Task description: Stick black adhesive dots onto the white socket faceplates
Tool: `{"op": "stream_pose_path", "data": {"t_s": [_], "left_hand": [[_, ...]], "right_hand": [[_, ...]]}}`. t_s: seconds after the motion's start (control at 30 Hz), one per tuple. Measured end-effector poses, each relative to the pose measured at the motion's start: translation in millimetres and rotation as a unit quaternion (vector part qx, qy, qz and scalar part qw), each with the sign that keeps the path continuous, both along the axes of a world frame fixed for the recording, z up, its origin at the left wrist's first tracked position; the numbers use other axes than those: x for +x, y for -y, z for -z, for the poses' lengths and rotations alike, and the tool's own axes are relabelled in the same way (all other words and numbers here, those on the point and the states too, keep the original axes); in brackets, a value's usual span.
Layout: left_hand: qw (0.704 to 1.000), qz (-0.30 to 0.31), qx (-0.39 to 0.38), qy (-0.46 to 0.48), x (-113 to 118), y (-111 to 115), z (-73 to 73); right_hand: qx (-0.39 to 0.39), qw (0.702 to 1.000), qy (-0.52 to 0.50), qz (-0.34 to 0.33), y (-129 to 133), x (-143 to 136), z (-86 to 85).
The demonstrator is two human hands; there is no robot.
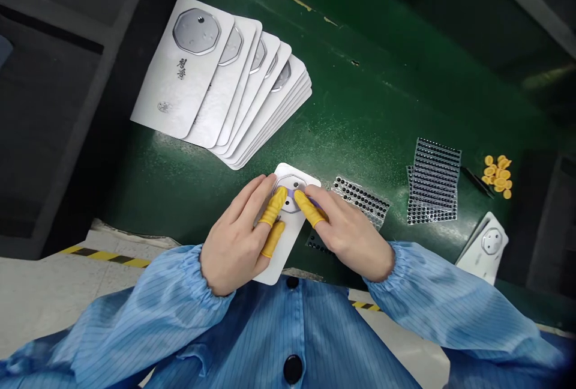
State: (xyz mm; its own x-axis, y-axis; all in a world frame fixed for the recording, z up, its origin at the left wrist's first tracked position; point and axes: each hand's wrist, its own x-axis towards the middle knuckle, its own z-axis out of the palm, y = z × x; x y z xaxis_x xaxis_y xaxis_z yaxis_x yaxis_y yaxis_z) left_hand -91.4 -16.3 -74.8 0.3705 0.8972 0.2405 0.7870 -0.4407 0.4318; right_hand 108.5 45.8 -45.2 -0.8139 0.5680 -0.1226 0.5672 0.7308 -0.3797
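Observation:
A white phone-shaped card point(288, 244) with a grey octagonal camera design lies at the table's front edge. My left hand point(238, 230) closes over its left side, a yellow finger cot pressing on the octagon and another lying lower on the card. From the right, my right hand point(351, 227) reaches in, its yellow-cotted finger bent onto the octagon. A small purple piece point(291, 193) shows between the two cotted fingertips; its kind is unclear. Black round dots sit above and below it. Beside my right hand lie sheets of black dots point(360, 197), partly covered by it.
A fanned stack of similar white cards point(180, 89) spreads over the green table point(351, 113) at upper left. To the right lie more black-dot sheets point(434, 179), dark tweezers point(477, 182), loose yellow finger cots point(497, 174) and a few white cards point(486, 251).

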Motion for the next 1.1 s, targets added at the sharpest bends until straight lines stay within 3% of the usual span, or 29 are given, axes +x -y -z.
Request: {"op": "stream_pose_path", "data": {"t_s": [0.17, 0.4, 0.57, 0.7, 0.8, 0.93, 1.03, 1.1], "left_hand": [[1.000, 0.005, 0.006, -0.013, -0.8, 0.0, -0.8], [1.000, 0.008, 0.028, 0.005, 0.2, 1.2, 7.4], [0.999, 0.018, 0.041, -0.003, -1.5, 2.0, 14.4], [0.999, 0.006, 0.031, -0.025, 0.4, 2.4, 14.6], [0.999, 0.003, 0.026, -0.037, -0.3, 1.2, 16.3], [0.999, 0.034, 0.025, -0.011, -6.2, -2.0, 20.8], [0.999, 0.026, 0.035, -0.005, -8.2, -3.0, 23.8], [0.998, 0.018, 0.052, -0.003, -7.8, -2.8, 26.3]], "right_hand": [[0.060, 0.997, 0.017, -0.050, -0.7, -3.8, 0.6], [0.076, 0.992, 0.041, -0.087, -7.4, -2.0, 2.9], [-0.002, 0.990, -0.133, -0.037, -20.7, 11.4, 3.4], [-0.054, 0.956, -0.274, 0.088, -40.1, 28.8, 4.6], [0.031, 0.957, -0.242, 0.160, -60.8, 46.4, 12.6], [0.127, 0.967, -0.147, 0.166, -73.8, 52.6, 21.3], [0.130, 0.971, -0.141, 0.142, -55.1, 31.8, 17.7], [0.071, 0.977, -0.151, 0.131, -36.6, 12.2, 13.6]]}}
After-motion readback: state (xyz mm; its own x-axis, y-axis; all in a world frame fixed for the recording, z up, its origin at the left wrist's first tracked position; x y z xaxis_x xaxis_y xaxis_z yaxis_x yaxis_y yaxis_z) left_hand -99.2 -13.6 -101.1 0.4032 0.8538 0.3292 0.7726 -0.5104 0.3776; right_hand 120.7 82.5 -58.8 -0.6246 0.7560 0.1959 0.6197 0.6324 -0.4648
